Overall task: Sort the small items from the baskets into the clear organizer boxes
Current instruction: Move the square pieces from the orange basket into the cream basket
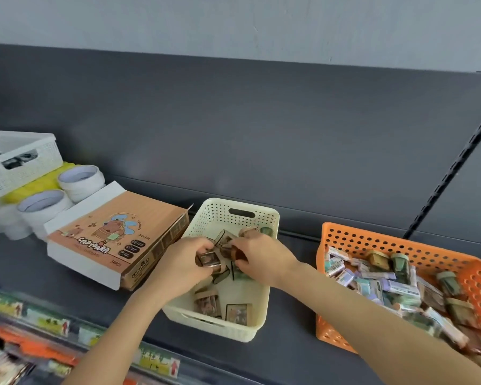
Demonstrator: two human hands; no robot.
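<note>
Cream basket (220, 217): hands (184, 263) (262, 257) grip packets (208, 259) (fingers curled).

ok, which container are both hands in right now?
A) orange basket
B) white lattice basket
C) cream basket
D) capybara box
C: the left hand and right hand both grip small packets inside the cream basket; the orange basket sits to the right with no hand in it.

Both hands (182, 263) (257, 255) gripping small packets (208, 259) over cream basket (235, 330); orange basket (345, 237) beside.
</note>
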